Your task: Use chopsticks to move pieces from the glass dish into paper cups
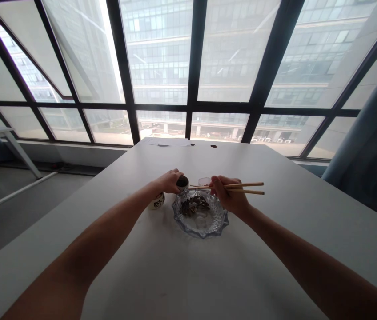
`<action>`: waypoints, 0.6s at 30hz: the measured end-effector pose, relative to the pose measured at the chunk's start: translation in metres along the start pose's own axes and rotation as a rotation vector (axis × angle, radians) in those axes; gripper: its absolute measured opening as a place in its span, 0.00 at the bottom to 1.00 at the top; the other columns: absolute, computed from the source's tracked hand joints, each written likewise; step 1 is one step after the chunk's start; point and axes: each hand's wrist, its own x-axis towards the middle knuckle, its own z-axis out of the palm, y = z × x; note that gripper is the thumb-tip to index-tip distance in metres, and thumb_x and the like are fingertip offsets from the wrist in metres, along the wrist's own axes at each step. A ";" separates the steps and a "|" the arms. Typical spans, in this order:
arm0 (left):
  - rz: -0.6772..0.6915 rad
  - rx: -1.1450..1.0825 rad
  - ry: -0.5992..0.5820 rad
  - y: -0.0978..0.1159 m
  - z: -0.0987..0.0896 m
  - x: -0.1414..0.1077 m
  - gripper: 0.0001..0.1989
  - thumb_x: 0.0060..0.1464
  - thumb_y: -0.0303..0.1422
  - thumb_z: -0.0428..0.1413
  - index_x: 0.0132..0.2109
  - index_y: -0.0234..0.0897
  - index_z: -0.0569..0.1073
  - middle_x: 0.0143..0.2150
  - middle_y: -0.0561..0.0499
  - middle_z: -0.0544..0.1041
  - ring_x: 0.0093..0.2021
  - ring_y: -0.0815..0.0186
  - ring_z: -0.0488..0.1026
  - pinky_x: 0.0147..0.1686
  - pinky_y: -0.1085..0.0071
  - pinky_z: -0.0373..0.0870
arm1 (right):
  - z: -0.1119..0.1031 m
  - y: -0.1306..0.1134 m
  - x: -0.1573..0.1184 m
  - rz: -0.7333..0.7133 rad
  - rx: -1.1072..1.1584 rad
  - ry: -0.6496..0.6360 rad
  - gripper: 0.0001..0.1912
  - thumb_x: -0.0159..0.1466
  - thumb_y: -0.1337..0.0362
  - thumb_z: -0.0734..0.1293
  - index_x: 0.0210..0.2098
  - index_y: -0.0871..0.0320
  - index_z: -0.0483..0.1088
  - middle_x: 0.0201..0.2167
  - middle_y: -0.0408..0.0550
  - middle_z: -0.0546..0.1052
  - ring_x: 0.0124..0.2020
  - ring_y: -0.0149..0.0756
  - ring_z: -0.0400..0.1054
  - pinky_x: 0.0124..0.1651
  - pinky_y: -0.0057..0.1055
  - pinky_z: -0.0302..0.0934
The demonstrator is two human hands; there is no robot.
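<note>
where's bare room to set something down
Bare: white tabletop in front of the scalloped clear-glass bowl, and between white papers and left hand. Crowded: the bowl's far rim, with right hand, pale wooden chopsticks, dark-mouthed cup.

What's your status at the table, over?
Left hand: holding cup by dish. Right hand: holding chopsticks, tips near cup. Dark pieces lie in dish. Second cup partly hidden by left arm.

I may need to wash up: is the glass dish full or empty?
Partly filled: dark pieces lie toward the far left of the glass dish; bare glass shows at right.
</note>
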 end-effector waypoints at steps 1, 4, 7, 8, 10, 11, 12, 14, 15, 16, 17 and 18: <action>-0.020 -0.016 -0.007 -0.001 0.001 0.000 0.37 0.40 0.38 0.65 0.60 0.33 0.70 0.55 0.38 0.72 0.52 0.51 0.73 0.52 0.62 0.71 | -0.003 -0.001 -0.003 0.033 0.014 -0.006 0.28 0.70 0.44 0.59 0.25 0.57 0.72 0.15 0.46 0.73 0.16 0.31 0.66 0.21 0.28 0.60; -0.062 -0.047 -0.010 -0.002 0.003 0.001 0.38 0.42 0.40 0.64 0.61 0.35 0.69 0.56 0.40 0.74 0.52 0.52 0.74 0.51 0.64 0.71 | -0.006 -0.001 -0.011 0.104 0.021 -0.038 0.29 0.69 0.42 0.59 0.24 0.58 0.72 0.14 0.46 0.73 0.15 0.32 0.66 0.19 0.27 0.59; -0.092 -0.081 -0.015 0.001 0.000 -0.001 0.38 0.42 0.41 0.64 0.61 0.33 0.69 0.59 0.38 0.73 0.56 0.50 0.73 0.55 0.63 0.69 | -0.003 0.003 -0.017 0.116 0.029 -0.079 0.28 0.69 0.43 0.60 0.24 0.58 0.73 0.16 0.47 0.75 0.16 0.32 0.67 0.20 0.27 0.60; -0.105 -0.102 -0.021 0.002 -0.002 -0.003 0.39 0.41 0.42 0.65 0.61 0.32 0.69 0.60 0.36 0.72 0.58 0.48 0.71 0.56 0.62 0.68 | -0.001 0.004 -0.019 0.115 0.029 -0.091 0.28 0.69 0.44 0.60 0.24 0.58 0.73 0.17 0.47 0.75 0.17 0.32 0.67 0.20 0.27 0.61; -0.130 -0.159 -0.031 0.004 -0.008 -0.010 0.42 0.42 0.46 0.65 0.62 0.32 0.67 0.64 0.35 0.70 0.62 0.46 0.69 0.59 0.61 0.66 | 0.003 0.004 -0.020 0.103 0.008 -0.102 0.28 0.70 0.45 0.60 0.23 0.57 0.72 0.17 0.46 0.75 0.17 0.32 0.67 0.21 0.27 0.60; -0.142 -0.191 -0.031 0.004 -0.011 -0.015 0.42 0.44 0.48 0.64 0.63 0.33 0.67 0.65 0.34 0.68 0.62 0.46 0.68 0.59 0.60 0.66 | 0.005 0.004 -0.020 0.097 -0.013 -0.105 0.28 0.70 0.45 0.60 0.22 0.57 0.71 0.16 0.46 0.74 0.17 0.31 0.67 0.21 0.27 0.60; -0.153 -0.223 -0.020 0.004 -0.014 -0.021 0.42 0.45 0.51 0.63 0.63 0.33 0.66 0.66 0.34 0.67 0.62 0.47 0.69 0.58 0.59 0.67 | 0.007 0.004 -0.020 0.091 -0.032 -0.106 0.29 0.70 0.44 0.60 0.22 0.57 0.71 0.16 0.46 0.74 0.16 0.31 0.66 0.21 0.26 0.59; -0.169 -0.278 0.044 0.000 -0.018 -0.034 0.41 0.49 0.56 0.59 0.63 0.33 0.66 0.66 0.34 0.67 0.59 0.48 0.71 0.56 0.57 0.69 | 0.009 0.003 -0.020 0.086 -0.044 -0.111 0.30 0.69 0.43 0.59 0.21 0.57 0.70 0.15 0.46 0.73 0.16 0.31 0.65 0.21 0.26 0.59; -0.178 -0.302 0.090 -0.003 -0.018 -0.042 0.41 0.51 0.58 0.56 0.63 0.33 0.67 0.65 0.34 0.68 0.58 0.48 0.72 0.56 0.56 0.69 | 0.010 0.002 -0.021 0.089 -0.037 -0.115 0.30 0.69 0.43 0.59 0.21 0.57 0.69 0.15 0.45 0.73 0.16 0.31 0.65 0.21 0.26 0.59; -0.191 -0.328 0.140 -0.006 -0.017 -0.051 0.42 0.51 0.60 0.54 0.62 0.33 0.67 0.64 0.33 0.69 0.57 0.49 0.73 0.56 0.55 0.70 | 0.010 0.002 -0.021 0.094 -0.025 -0.117 0.30 0.69 0.42 0.59 0.21 0.57 0.70 0.15 0.45 0.73 0.16 0.30 0.65 0.21 0.26 0.59; -0.209 -0.361 0.188 -0.010 -0.016 -0.059 0.43 0.52 0.62 0.52 0.62 0.32 0.68 0.63 0.33 0.71 0.56 0.49 0.74 0.55 0.54 0.70 | 0.011 0.002 -0.022 0.099 -0.011 -0.118 0.30 0.69 0.42 0.59 0.21 0.57 0.70 0.15 0.45 0.73 0.16 0.30 0.66 0.21 0.26 0.59; -0.237 -0.403 0.227 -0.013 -0.014 -0.068 0.44 0.52 0.64 0.50 0.61 0.31 0.68 0.62 0.32 0.71 0.56 0.48 0.74 0.56 0.53 0.70 | 0.011 0.003 -0.022 0.103 0.003 -0.115 0.30 0.69 0.42 0.60 0.22 0.57 0.70 0.15 0.45 0.74 0.16 0.31 0.66 0.21 0.26 0.60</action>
